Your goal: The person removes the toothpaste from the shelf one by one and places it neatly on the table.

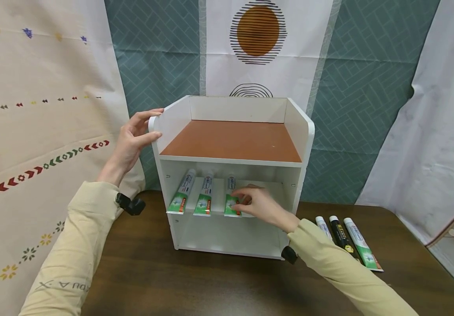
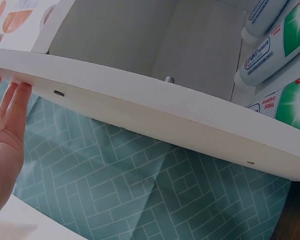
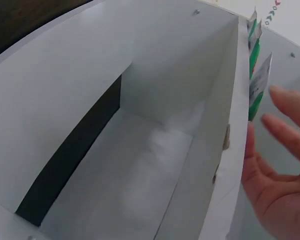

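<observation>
My left hand [image 1: 131,138] grips the upper left side panel of a small white shelf unit [image 1: 304,131], thumb on one side and fingers on the other. Inside, on the middle board, lie a left toothpaste tube [image 1: 181,193], a centre toothpaste tube [image 1: 204,194] and a right toothpaste tube [image 1: 230,199], all white and green with crimped ends facing front. Beside the right tube is my right hand [image 1: 261,205], its fingers loosely bent. From the right wrist view, a small gap shows between those fingers and the nearest tube end [image 3: 260,87].
At the right on the dark wooden table [image 1: 227,281] lie a black tube [image 1: 341,237], a white-and-green toothpaste tube [image 1: 363,245] and another white tube [image 1: 323,226] partly hidden by the right sleeve. Patterned cloths [image 1: 156,66] hang behind and beside the shelf unit.
</observation>
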Available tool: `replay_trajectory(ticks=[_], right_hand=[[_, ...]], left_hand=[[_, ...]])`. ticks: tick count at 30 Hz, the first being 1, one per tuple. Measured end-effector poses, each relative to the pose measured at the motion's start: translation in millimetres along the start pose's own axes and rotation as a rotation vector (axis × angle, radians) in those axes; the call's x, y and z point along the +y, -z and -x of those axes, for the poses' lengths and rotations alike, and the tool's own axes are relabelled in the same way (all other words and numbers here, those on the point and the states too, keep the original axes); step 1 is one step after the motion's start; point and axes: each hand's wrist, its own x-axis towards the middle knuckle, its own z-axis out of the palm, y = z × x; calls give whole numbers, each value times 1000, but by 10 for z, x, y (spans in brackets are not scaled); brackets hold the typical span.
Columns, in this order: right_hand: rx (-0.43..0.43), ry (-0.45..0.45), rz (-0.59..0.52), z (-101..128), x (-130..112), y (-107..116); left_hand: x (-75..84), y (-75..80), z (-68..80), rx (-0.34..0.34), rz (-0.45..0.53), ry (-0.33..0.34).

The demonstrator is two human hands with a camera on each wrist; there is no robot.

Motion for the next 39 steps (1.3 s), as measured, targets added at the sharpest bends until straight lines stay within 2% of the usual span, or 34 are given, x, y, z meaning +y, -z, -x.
replay_trajectory(ticks=[7,12,17,23,34,39], right_hand=[[-63,-149,-44,-113,-57,-19],[-105,-183,-64,-180,-169,-35],[-130,-213,-134,-219,-232,-58],[-134,-294,-192,-235,-245,-37],[-139,-404,-312,-30,-212,96],[-138,-365,-377,128,-211,216]], left_hand=[[6,-6,2,2,9,4],[5,-4,1,5,6,8],[-1,-1,6,4,1,12],[8,0,9,6,-16,10],[-2,-1,10,8,-16,12],[10,-6,6,5,-4,12]])
